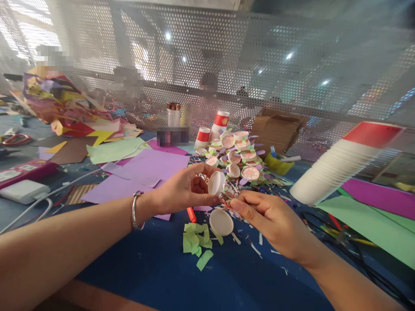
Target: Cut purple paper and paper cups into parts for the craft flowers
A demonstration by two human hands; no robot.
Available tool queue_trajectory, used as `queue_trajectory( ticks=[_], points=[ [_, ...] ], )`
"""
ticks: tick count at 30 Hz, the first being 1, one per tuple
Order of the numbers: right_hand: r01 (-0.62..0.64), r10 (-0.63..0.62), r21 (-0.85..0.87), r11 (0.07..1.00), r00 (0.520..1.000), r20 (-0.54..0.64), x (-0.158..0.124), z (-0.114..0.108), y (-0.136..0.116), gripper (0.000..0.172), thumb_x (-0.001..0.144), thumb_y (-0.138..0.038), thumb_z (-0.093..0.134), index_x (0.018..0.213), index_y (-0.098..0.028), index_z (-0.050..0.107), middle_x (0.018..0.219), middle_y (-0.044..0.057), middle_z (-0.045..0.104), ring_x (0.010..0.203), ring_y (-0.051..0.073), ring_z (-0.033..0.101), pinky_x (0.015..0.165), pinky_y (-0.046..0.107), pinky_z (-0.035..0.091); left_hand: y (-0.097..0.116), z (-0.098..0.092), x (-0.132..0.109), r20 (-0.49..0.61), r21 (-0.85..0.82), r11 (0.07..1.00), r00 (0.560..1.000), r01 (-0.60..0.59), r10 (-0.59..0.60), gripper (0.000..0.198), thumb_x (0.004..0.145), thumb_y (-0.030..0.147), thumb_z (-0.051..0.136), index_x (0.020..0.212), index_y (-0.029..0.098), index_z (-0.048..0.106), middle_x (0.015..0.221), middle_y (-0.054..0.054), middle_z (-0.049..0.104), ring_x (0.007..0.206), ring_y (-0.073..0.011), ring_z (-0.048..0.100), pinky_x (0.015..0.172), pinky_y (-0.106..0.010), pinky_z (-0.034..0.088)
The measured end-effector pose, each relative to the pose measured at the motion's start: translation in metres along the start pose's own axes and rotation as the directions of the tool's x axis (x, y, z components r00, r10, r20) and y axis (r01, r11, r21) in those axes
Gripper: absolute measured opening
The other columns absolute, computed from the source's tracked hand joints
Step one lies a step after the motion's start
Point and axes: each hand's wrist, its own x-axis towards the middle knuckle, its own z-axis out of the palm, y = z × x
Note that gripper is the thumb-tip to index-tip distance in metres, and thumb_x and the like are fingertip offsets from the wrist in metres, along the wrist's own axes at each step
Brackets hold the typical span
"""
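Observation:
My left hand (186, 190), with a silver bangle at the wrist, is closed around a small white round paper-cup piece (216, 182) held on edge above the blue table (155, 268). My right hand (267, 216) is pinched at thumb and forefinger just right of that piece, on a thin strip I cannot make out. A second white disc (221, 222) lies flat on the table below both hands. Green paper scraps (196, 242) lie beside it, and an orange marker (191, 214) pokes out under my left hand.
A heap of cut cup pieces with purple and green paper (238, 157) sits beyond my hands. A tilted stack of white paper cups (337, 166) lies at right. Purple sheets (142, 175), green paper (372, 220), cardboard (275, 127) and a perforated screen (227, 56) surround them. A white charger (24, 190) lies left.

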Motion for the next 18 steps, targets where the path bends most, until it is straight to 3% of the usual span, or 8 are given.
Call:
queue_trajectory(
  ticks=[11,18],
  points=[
    [-0.002,0.002,-0.046,0.999,1.0,-0.007,-0.0006,-0.0014,-0.0024,0.047,0.097,-0.053,0.046,0.063,-0.021,0.041,0.059,-0.006,0.029,0.052,0.011,0.028,0.046,0.027,0.022,0.0049,0.0014,-0.0027,-0.067,0.182,0.983,0.997,-0.029,0.042,0.048,0.074,0.03,0.08,0.11,0.014,0.053,0.078,0.0,0.061,0.068,-0.0117,0.057,0.062,-0.027,0.048],
    [0.026,-0.027,-0.055,0.998,0.999,-0.017,-0.0024,-0.0039,-0.0044,0.047,0.098,-0.051,0.046,0.062,-0.021,0.038,0.06,-0.005,0.03,0.054,0.011,0.029,0.048,0.027,0.024,0.0051,-0.0016,-0.0043,-0.069,0.394,0.911,0.985,-0.121,0.161,0.048,0.076,0.036,0.079,0.114,0.015,0.058,0.1,-0.006,0.062,0.082,-0.0148,0.061,0.07,-0.028,0.055]
  ],
)
